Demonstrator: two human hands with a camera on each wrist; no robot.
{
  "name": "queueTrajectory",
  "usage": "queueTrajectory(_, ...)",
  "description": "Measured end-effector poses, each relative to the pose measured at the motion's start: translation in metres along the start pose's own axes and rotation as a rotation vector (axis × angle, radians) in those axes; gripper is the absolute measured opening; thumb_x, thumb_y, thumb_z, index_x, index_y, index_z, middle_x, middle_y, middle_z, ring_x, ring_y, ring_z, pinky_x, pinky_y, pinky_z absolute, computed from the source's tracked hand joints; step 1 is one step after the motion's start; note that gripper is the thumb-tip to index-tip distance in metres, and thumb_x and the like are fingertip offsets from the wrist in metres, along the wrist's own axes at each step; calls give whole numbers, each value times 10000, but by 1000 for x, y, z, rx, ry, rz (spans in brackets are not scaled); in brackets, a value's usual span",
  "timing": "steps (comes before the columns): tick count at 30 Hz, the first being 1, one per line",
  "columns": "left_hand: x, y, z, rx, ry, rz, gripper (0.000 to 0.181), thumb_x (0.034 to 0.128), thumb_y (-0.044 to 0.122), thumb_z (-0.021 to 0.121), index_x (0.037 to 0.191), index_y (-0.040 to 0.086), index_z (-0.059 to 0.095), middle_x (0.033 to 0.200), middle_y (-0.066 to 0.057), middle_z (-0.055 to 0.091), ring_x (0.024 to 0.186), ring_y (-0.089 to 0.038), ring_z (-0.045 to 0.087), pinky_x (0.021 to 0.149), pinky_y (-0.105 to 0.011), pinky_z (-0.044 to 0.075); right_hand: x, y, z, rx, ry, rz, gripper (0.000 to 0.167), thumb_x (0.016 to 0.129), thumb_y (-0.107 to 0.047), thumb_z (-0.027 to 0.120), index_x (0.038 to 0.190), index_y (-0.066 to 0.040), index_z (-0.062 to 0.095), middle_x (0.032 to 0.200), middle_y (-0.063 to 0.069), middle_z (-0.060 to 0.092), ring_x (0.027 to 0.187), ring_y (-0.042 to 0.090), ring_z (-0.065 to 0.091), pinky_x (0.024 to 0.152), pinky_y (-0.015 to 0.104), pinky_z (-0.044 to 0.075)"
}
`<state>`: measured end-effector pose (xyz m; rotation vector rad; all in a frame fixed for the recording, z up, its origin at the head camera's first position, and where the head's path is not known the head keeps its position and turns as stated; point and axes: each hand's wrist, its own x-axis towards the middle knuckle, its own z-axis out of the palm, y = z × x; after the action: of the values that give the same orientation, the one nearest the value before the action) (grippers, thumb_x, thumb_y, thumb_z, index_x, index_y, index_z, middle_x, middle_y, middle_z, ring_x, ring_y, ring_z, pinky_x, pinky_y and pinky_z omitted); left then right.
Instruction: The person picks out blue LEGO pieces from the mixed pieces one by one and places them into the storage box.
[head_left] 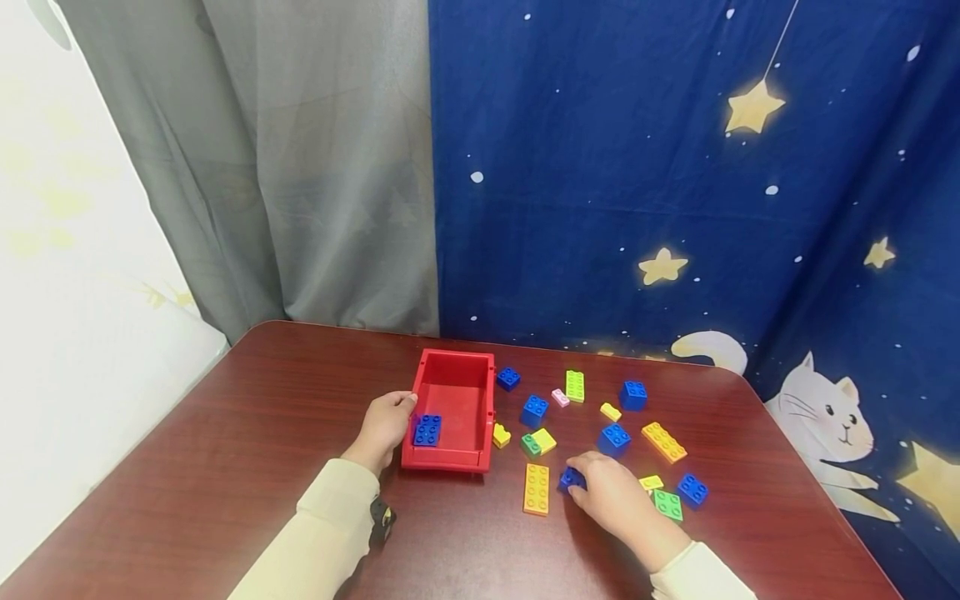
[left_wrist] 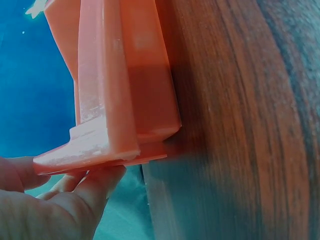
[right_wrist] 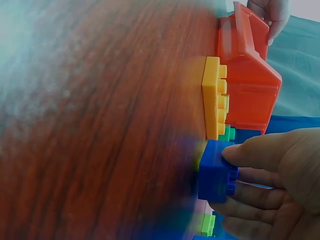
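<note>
A red box (head_left: 486, 460) stands on the table with a blue brick (head_left: 427, 430) inside at its left. My left hand (head_left: 384, 429) grips the box's left rim; the left wrist view shows thumb and fingers (left_wrist: 107, 180) pinching the red edge (left_wrist: 75, 152). To the right of the box, my right hand (head_left: 618, 500) pinches a blue brick (head_left: 570, 479) at table level. In the right wrist view that brick (right_wrist: 212, 172) sits between thumb and fingers of the hand (right_wrist: 280, 175), with a yellow-orange brick (right_wrist: 212, 100) close by.
Loose bricks lie right of the box: an orange one (head_left: 536, 489), blue ones (head_left: 614, 439), a lime one (head_left: 574, 386), a green one (head_left: 667, 505) and a long orange one (head_left: 664, 442). Curtains (head_left: 570, 167) hang behind the table's back edge.
</note>
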<state>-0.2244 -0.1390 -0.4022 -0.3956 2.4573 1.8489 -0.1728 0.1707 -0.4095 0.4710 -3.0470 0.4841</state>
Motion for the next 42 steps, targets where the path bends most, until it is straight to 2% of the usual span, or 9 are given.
queueTrajectory(11, -1, 1, 0, 5, -7, -17, 423, 1035, 207, 413, 1380, -31, 465, 1327, -265, 491, 1198, -419, 478, 1003, -565, 418, 4, -4, -4, 24, 106, -8, 385, 793, -137, 788, 1136, -2, 678, 1106, 122, 671, 1062, 307, 632, 901, 465, 525)
queueTrajectory(22, 0, 0, 0, -3, -3, 0, 414, 1033, 198, 410, 1367, -39, 476, 1322, -266, 494, 1198, -416, 479, 1006, -557, 421, 11, -19, -14, 58, 253, -81, 400, 804, -135, 781, 1171, -24, 670, 1145, 121, 660, 1062, 297, 626, 891, 455, 534)
queueTrajectory(31, -1, -1, 0, -5, -1, -7, 420, 1034, 205, 413, 1373, -37, 470, 1315, -266, 494, 1193, -417, 479, 997, -554, 432, 24, -44, -24, 49, 304, -165, 437, 805, -154, 784, 1206, -33, 656, 1168, 111, 660, 1121, 285, 605, 922, 438, 519)
queueTrajectory(36, 0, -2, 0, -8, -1, 2, 415, 1035, 195, 405, 1365, -45, 476, 1309, -269, 498, 1178, -411, 485, 1004, -558, 425, 28, -58, -26, 83, 300, -189, 441, 814, -173, 777, 1222, -60, 651, 1183, 88, 653, 1120, 265, 604, 896, 417, 537)
queueTrajectory(42, 0, -3, 1, -11, -3, -2, 423, 1034, 199, 407, 1375, -45, 462, 1317, -271, 493, 1179, -416, 486, 996, -559, 432, 36, -72, -26, 122, 346, -249, 430, 803, -164, 787, 1202, -61, 665, 1161, 83, 654, 1085, 251, 617, 875, 394, 548)
